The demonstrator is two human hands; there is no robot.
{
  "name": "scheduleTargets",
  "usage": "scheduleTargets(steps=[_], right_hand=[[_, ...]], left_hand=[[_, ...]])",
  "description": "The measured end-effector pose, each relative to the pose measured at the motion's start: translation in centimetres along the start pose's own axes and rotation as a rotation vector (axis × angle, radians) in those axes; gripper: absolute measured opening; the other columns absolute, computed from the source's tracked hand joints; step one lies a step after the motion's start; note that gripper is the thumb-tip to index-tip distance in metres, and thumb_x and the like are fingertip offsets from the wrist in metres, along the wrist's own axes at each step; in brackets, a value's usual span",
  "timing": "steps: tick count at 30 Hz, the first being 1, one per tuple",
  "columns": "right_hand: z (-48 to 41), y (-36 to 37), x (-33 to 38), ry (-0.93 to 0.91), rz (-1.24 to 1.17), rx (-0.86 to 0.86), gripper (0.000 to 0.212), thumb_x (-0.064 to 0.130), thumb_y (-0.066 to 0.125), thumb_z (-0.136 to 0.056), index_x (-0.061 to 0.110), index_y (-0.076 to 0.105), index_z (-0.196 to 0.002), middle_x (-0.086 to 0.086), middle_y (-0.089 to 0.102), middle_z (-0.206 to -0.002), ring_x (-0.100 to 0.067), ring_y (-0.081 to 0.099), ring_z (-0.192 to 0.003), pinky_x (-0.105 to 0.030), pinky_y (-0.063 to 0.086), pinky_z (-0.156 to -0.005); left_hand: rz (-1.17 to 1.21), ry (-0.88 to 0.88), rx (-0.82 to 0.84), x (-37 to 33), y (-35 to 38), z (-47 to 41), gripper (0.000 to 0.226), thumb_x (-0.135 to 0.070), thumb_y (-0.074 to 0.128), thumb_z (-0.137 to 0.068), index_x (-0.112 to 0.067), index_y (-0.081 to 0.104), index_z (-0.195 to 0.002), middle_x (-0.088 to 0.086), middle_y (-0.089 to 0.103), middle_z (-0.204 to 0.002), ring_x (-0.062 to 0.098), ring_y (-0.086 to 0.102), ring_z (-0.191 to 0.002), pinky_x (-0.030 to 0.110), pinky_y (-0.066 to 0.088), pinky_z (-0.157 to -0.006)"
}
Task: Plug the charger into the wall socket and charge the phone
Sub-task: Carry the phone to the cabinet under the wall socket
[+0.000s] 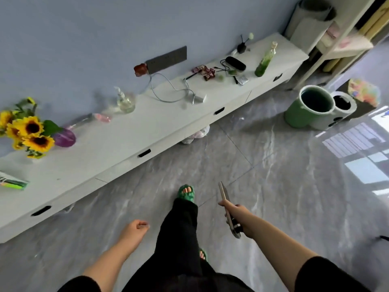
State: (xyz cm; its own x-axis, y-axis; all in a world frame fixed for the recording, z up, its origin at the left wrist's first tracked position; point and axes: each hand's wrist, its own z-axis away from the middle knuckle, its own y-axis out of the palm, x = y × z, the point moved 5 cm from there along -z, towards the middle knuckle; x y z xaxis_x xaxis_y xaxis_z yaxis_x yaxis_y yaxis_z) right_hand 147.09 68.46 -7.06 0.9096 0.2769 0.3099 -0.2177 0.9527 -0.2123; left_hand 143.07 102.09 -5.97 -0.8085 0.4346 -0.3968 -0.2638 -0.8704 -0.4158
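My right hand grips a slim phone edge-on, low over the grey floor and well short of the cabinet. My left hand hangs at my side with its fingers curled and nothing in them. A white charger block lies on the long white cabinet, and its grey cable loops up toward the dark grey wall socket strip on the blue wall. A reddish-brown object sits at the strip's left end.
On the cabinet stand sunflowers, a clear pump bottle, a green bottle, a black case and small clutter. A green bucket and white bin stand on the floor at right. My legs and green slippers are below.
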Motion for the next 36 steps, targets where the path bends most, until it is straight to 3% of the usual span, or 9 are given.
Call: scheduleTargets(steps=[7, 12, 17, 20, 22, 27, 32, 35, 36], right_hand=[[-4.1, -5.3, 10.4, 0.033, 0.045, 0.015, 0.064, 0.062, 0.071, -0.056, 0.006, 0.054, -0.083, -0.014, 0.050, -0.079, -0.027, 0.047, -0.067, -0.036, 0.037, -0.062], [-6.9, -11.3, 16.5, 0.057, 0.065, -0.056, 0.062, 0.060, 0.069, -0.067, 0.004, 0.057, -0.089, -0.012, 0.052, -0.075, -0.023, 0.048, -0.056, -0.031, 0.038, -0.054], [-10.0, -16.3, 23.1, 0.104, 0.115, -0.099, 0.054, 0.058, 0.069, -0.067, 0.007, 0.051, -0.073, -0.005, 0.046, -0.051, -0.019, 0.042, -0.040, -0.024, 0.032, -0.046], [-12.8, -18.5, 28.3, 0.113, 0.172, -0.098, 0.050, 0.054, 0.070, -0.071, 0.006, 0.055, -0.069, -0.001, 0.050, -0.039, -0.018, 0.047, -0.035, -0.021, 0.034, -0.040], [-14.6, -19.2, 32.2, 0.087, 0.223, -0.084, 0.047, 0.052, 0.070, -0.073, 0.007, 0.057, -0.072, -0.001, 0.052, -0.041, -0.017, 0.050, -0.036, -0.017, 0.034, -0.037], [-20.0, -19.8, 42.5, -0.003, 0.371, 0.041, 0.043, 0.044, 0.072, -0.077, 0.004, 0.060, -0.088, -0.006, 0.065, -0.072, -0.016, 0.064, -0.061, -0.017, 0.042, -0.041], [-25.6, -18.8, 50.7, -0.053, 0.528, 0.097, 0.047, 0.044, 0.072, -0.073, 0.004, 0.054, -0.090, -0.003, 0.052, -0.066, -0.017, 0.054, -0.057, -0.026, 0.041, -0.052], [-29.8, -18.0, 54.1, -0.084, 0.593, 0.061, 0.062, 0.046, 0.071, -0.071, 0.004, 0.049, -0.111, -0.006, 0.060, -0.084, -0.017, 0.059, -0.071, -0.027, 0.043, -0.053], [-30.8, -17.7, 54.8, -0.098, 0.609, 0.036, 0.066, 0.047, 0.072, -0.070, 0.004, 0.047, -0.114, -0.008, 0.061, -0.093, -0.019, 0.061, -0.077, -0.029, 0.045, -0.056]], left_hand=[[0.058, -0.030, 0.033, -11.7, -2.0, -6.8, 0.027, -0.016, 0.054, -0.092, -0.003, 0.061, -0.115, 0.021, 0.066, -0.112, 0.029, 0.062, -0.097, 0.028, 0.042, -0.075], [0.049, 0.011, 0.050, -21.9, -3.0, -10.7, 0.025, -0.013, 0.053, -0.092, -0.005, 0.061, -0.114, 0.019, 0.067, -0.113, 0.024, 0.059, -0.090, 0.025, 0.040, -0.070], [0.147, 0.076, 0.049, -30.7, -2.7, -14.4, 0.026, -0.013, 0.054, -0.092, -0.003, 0.060, -0.115, 0.016, 0.066, -0.103, 0.023, 0.059, -0.087, 0.021, 0.042, -0.062], [0.227, 0.036, 0.007, -34.0, -1.8, -17.3, 0.024, -0.008, 0.054, -0.092, 0.003, 0.060, -0.112, 0.017, 0.061, -0.094, 0.021, 0.054, -0.072, 0.004, 0.037, -0.039], [0.298, -0.016, -0.031, -35.9, -1.3, -18.6, 0.018, -0.005, 0.054, -0.091, 0.003, 0.062, -0.106, 0.017, 0.060, -0.084, 0.016, 0.050, -0.063, 0.004, 0.034, -0.034], [0.443, -0.193, -0.141, -39.1, 0.6, -21.9, 0.026, -0.011, 0.057, -0.090, -0.021, 0.059, -0.066, 0.006, 0.060, -0.064, 0.022, 0.057, -0.074, 0.023, 0.033, -0.055], [0.423, -0.233, -0.180, -42.4, 1.7, -26.3, 0.034, -0.012, 0.059, -0.087, -0.019, 0.055, -0.053, 0.005, 0.057, -0.054, 0.020, 0.053, -0.058, 0.030, 0.032, -0.058], [0.468, -0.243, -0.148, -44.1, 2.4, -30.2, 0.009, -0.015, 0.061, -0.087, -0.013, 0.069, -0.090, 0.015, 0.071, -0.094, 0.029, 0.066, -0.091, 0.035, 0.046, -0.083], [0.469, -0.256, -0.146, -44.3, 2.6, -31.7, 0.019, -0.017, 0.062, -0.086, -0.010, 0.065, -0.104, 0.015, 0.069, -0.107, 0.031, 0.064, -0.101, 0.037, 0.046, -0.091]])
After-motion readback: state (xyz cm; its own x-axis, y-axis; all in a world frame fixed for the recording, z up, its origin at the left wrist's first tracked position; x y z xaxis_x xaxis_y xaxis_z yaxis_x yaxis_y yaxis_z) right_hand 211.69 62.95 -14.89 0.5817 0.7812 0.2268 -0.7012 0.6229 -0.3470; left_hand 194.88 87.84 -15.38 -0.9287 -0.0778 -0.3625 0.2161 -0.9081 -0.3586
